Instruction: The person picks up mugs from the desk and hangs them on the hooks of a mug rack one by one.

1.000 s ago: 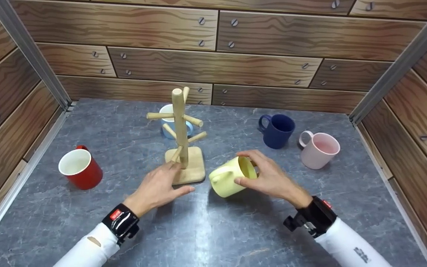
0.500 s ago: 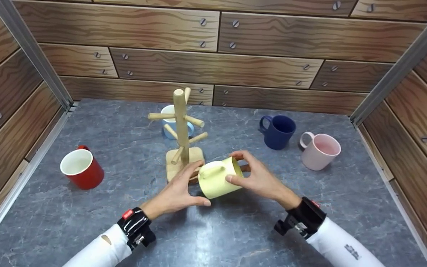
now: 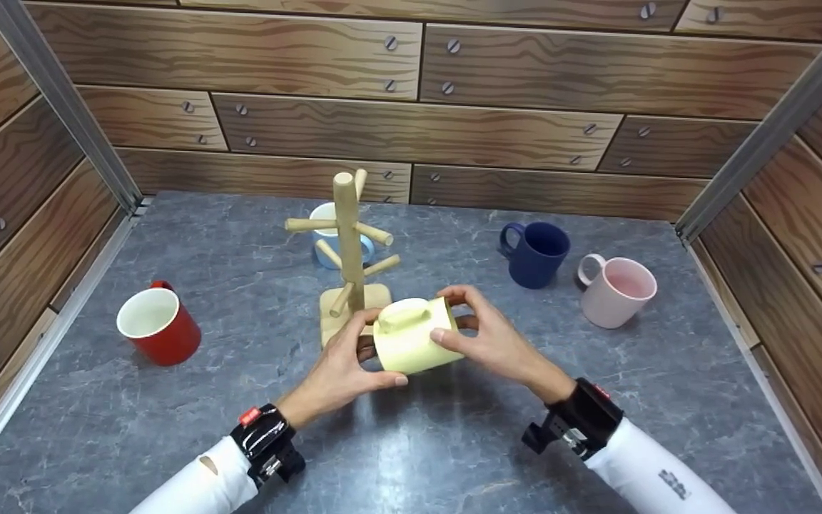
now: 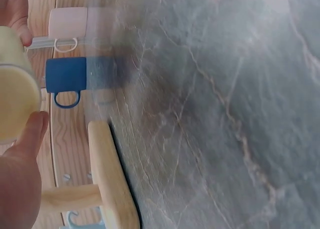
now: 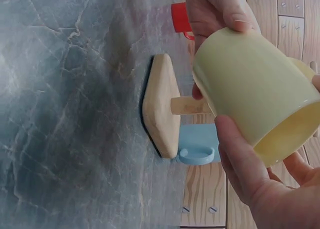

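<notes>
Both my hands hold a pale yellow mug (image 3: 418, 344) on its side above the table, in front of a wooden mug tree (image 3: 348, 243). Its handle is on top and its mouth faces right. My right hand (image 3: 500, 343) grips it at the rim end, thumb on the near side and some fingers hidden behind. At the base end, my left hand (image 3: 340, 368) has its thumb and fingers around the mug's edge. The right wrist view shows the left thumb on the mug (image 5: 255, 84). In the left wrist view the round bottom (image 4: 17, 101) is visible.
A red mug (image 3: 168, 332) stands at the left. Behind the tree is a light blue mug (image 3: 325, 250), partly hidden. A navy mug (image 3: 538, 255) and a pink mug (image 3: 614, 296) stand at the right. Wood-patterned walls (image 3: 511, 135) enclose the grey table (image 3: 254, 285).
The left hand has come off the mug tree's base area and onto the yellow mug's base end. The mug has moved left, and its handle has turned upward.
</notes>
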A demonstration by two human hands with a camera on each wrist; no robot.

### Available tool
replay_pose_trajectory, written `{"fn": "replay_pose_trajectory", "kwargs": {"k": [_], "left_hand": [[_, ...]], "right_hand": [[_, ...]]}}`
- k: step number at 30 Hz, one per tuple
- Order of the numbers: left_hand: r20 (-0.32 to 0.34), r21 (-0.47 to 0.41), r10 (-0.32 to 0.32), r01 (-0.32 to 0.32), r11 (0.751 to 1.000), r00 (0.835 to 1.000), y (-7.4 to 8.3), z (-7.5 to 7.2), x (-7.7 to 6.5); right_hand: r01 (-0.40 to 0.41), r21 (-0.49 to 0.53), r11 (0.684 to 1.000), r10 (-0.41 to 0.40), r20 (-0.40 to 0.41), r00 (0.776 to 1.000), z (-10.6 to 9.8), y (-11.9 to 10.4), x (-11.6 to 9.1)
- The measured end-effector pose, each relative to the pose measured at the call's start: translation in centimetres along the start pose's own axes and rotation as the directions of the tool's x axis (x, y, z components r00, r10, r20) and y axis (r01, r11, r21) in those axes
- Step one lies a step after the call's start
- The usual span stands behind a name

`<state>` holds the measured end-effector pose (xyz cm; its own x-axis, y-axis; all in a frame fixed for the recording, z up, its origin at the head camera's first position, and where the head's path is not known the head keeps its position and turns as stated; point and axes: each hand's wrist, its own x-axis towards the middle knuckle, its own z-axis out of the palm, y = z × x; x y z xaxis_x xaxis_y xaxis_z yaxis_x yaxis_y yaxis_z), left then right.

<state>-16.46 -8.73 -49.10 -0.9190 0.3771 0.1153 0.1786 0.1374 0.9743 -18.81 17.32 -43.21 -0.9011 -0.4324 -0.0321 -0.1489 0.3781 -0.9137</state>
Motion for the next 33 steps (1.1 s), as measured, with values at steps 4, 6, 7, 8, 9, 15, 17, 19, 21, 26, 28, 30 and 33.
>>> {"fn": "replay_pose_trajectory", "kwargs": {"k": [4,6,7,8,9,15,17,19,21,26,28,30,33], "left_hand": [[-0.052,0.013,0.040,-0.039,0.999,0.998,0.4,0.5,-0.3],[-0.078,0.029,0.065,-0.063,0.998,0.995,0.8,0.7,-0.3],[-0.090,0.036,0.078,-0.075,0.997,0.993,0.9,0.8,-0.3],[-0.101,0.045,0.090,-0.086,0.995,0.991,1.1,0.9,-0.3],[-0.110,0.054,0.103,-0.097,0.994,0.989,1.3,1.0,-0.3],[-0.141,0.082,0.145,-0.135,0.987,0.979,2.0,1.1,-0.3],[-0.141,0.079,0.138,-0.128,0.989,0.980,1.9,0.9,-0.4],[-0.133,0.065,0.120,-0.113,0.992,0.984,1.7,0.6,-0.5],[-0.118,0.049,0.093,-0.088,0.995,0.989,1.5,0.2,-0.7],[-0.064,0.011,0.022,-0.021,1.000,0.998,0.8,-1.1,-1.3],[-0.041,0.017,0.014,-0.013,1.000,0.999,0.6,-1.7,-1.6],[-0.019,0.029,0.009,-0.008,1.000,1.000,0.4,-2.2,-1.8],[0.005,0.032,-0.001,0.001,1.000,1.000,0.2,-2.8,-2.2]], "right_hand": [[0.031,-0.001,1.000,-0.031,0.004,1.000,-0.4,-0.4,0.1],[0.044,-0.004,0.999,-0.044,-0.001,0.999,-0.6,-0.6,0.1],[0.051,-0.004,0.999,-0.051,-0.004,0.999,-0.7,-0.6,0.2],[0.060,-0.005,0.998,-0.060,-0.007,0.998,-0.9,-0.7,0.2],[0.067,-0.004,0.998,-0.067,-0.012,0.998,-1.0,-0.7,0.1],[0.088,0.003,0.996,-0.088,-0.015,0.996,-1.3,-0.9,0.1],[0.084,0.006,0.996,-0.084,-0.004,0.996,-1.1,-1.0,0.2],[0.076,0.008,0.997,-0.076,0.007,0.997,-0.9,-0.9,0.3],[0.074,0.018,0.997,-0.075,0.024,0.997,-0.6,-0.9,0.3],[0.065,0.049,0.997,-0.069,0.075,0.995,0.3,-0.8,0.4],[0.057,0.048,0.997,-0.062,0.094,0.994,0.7,-0.8,0.4],[0.053,0.036,0.998,-0.056,0.107,0.993,1.0,-0.7,0.3],[0.060,0.014,0.998,-0.062,0.121,0.991,1.5,-0.5,0.3]]}}
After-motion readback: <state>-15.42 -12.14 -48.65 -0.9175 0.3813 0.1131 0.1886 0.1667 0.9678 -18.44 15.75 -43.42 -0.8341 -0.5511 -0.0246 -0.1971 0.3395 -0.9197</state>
